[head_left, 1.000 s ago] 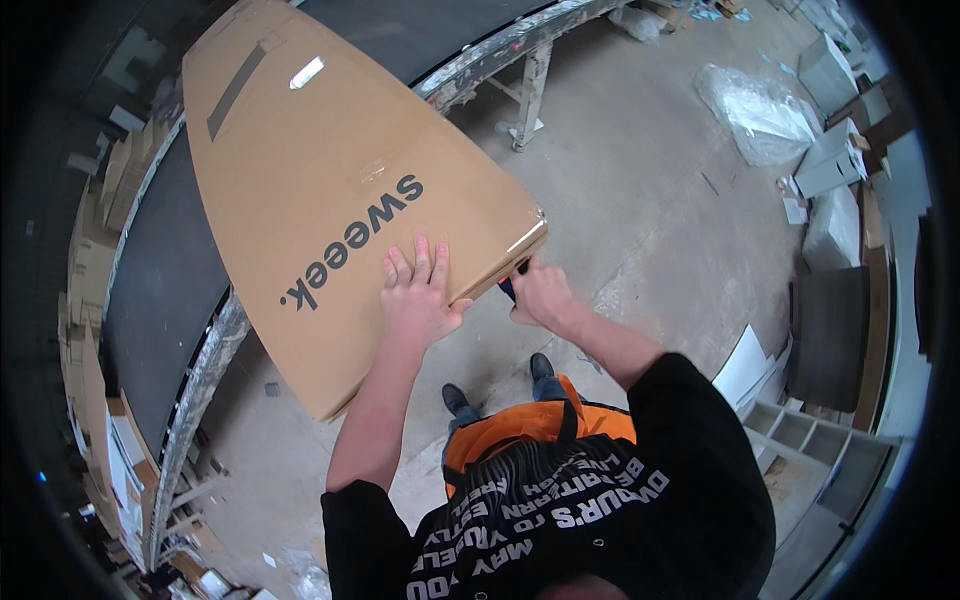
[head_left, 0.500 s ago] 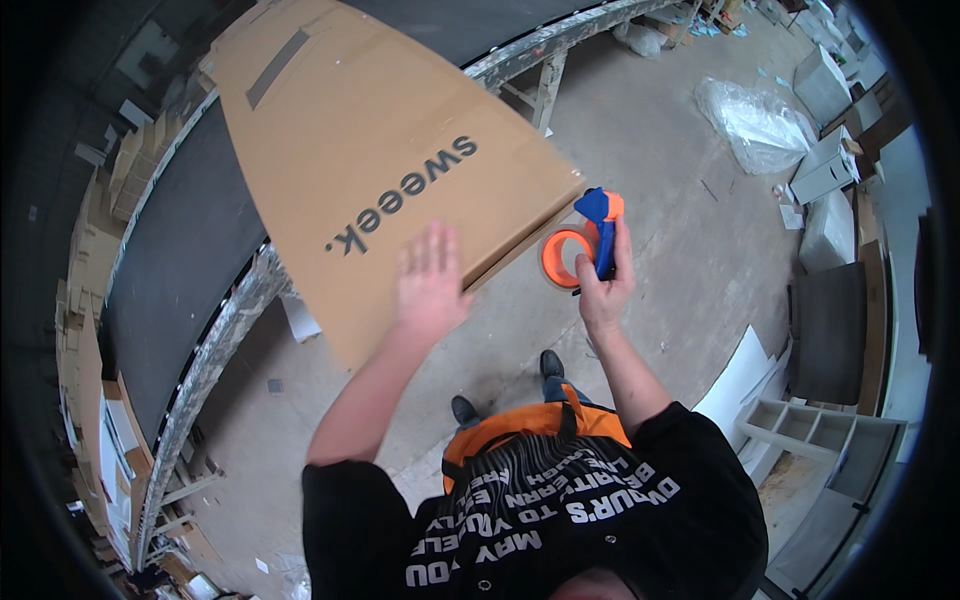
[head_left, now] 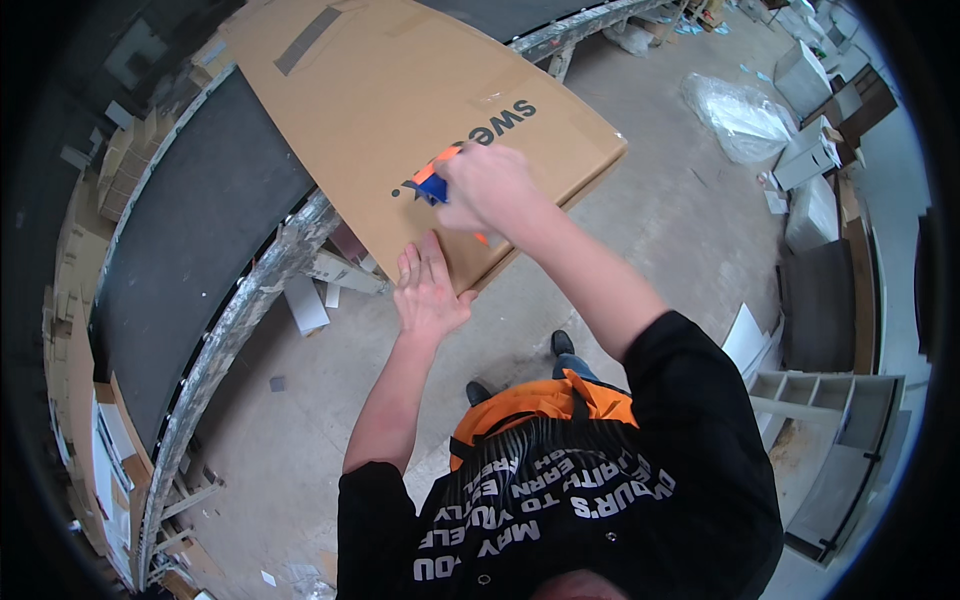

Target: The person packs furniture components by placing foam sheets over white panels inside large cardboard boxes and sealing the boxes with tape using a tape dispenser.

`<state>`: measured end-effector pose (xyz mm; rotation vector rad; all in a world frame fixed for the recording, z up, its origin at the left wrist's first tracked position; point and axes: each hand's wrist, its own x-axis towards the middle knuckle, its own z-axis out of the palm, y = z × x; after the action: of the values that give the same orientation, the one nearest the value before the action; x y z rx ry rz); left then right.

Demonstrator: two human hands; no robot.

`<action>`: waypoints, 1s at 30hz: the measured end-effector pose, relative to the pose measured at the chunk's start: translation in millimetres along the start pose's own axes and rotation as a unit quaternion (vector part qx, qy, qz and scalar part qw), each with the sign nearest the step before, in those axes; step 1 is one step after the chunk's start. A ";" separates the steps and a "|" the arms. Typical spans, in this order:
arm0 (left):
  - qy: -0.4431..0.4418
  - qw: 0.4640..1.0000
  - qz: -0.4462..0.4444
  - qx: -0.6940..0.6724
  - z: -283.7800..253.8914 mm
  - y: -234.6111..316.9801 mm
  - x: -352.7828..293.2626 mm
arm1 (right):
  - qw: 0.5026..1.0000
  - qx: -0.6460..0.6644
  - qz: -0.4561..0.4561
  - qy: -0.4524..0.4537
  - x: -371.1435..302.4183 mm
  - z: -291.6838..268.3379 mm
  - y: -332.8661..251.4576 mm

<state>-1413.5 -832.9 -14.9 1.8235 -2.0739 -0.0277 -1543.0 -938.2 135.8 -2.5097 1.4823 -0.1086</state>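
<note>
A long flat cardboard box [head_left: 400,80] lies across a dark conveyor belt, its near end jutting out toward me. My right hand [head_left: 488,190] is closed round a blue and orange tape dispenser [head_left: 432,186] above the printed top of the box, near its left edge. The hand covers most of the dispenser and its orange roll. At the near left corner of the box my left hand [head_left: 432,296] rests flat on the cardboard, fingers stretched out. A strip of dark tape [head_left: 307,40] shows on the far part of the box.
The curved conveyor belt [head_left: 190,260] with its worn metal rail [head_left: 235,315] runs along my left. Crumpled clear plastic [head_left: 737,118] lies on the floor at right, near wrapped white panels. A white shelf unit [head_left: 800,395] stands at lower right. Stacked cardboard [head_left: 125,175] lines the far left.
My right hand has brought the tape dispenser from beside the box's right corner leftward over its top. My left hand has moved down to the near edge. The box sits farther right in view.
</note>
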 end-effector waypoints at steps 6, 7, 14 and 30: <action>-0.126 0.984 0.060 0.109 -6.9 5.1 8.9 | 0.993 -0.052 -0.026 -0.101 -86.9 48.0 32.0; -0.146 0.977 0.074 0.133 -9.6 11.1 16.1 | 0.995 -0.053 -0.020 -0.083 -107.9 63.4 36.7; -0.225 0.949 0.127 0.181 -13.3 14.2 30.8 | 0.967 -0.077 -0.067 -0.232 -85.0 202.5 67.2; -0.141 0.960 0.160 0.181 -7.0 6.3 15.7 | 0.758 0.581 0.250 -0.161 7.5 19.4 439.8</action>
<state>-1418.9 -845.4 -2.7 1.7302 -2.7055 0.2033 -1912.0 -1146.2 15.7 -1.0404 1.2547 -0.3512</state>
